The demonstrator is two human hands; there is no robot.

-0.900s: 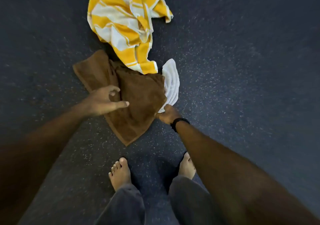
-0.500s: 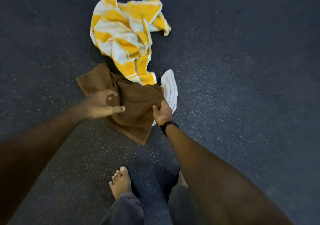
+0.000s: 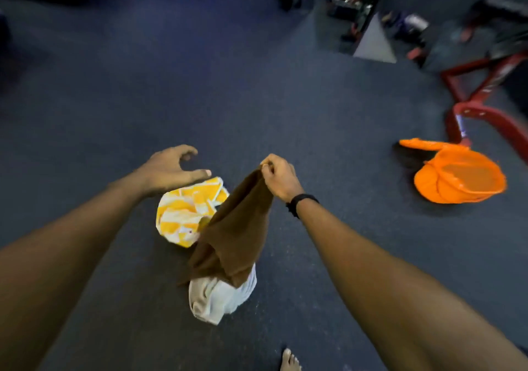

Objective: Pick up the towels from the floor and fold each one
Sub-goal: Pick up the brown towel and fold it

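Brown towel (image 3: 234, 236) pinched at its top edge by the right hand (image 3: 281, 177), hanging down from that grip at centre frame, lower end draped over the white towel (image 3: 220, 299). White towel bunched on the floor (image 3: 257, 99) at about 6 o'clock from the right hand. Yellow-and-white striped towel (image 3: 185, 216) crumpled on the floor at 9 o'clock of the brown one, touching or just behind it. Left hand (image 3: 171, 169) held above the striped towel, fingers spread and loosely curved, grasping nothing. Black band (image 3: 300, 202) on the right wrist. Orange mesh basket (image 3: 457, 173) lying tipped on the floor at 3 o'clock, well apart, beside a red metal frame (image 3: 485, 113). Bare toes (image 3: 288, 360) at 6 o'clock, bottom edge.
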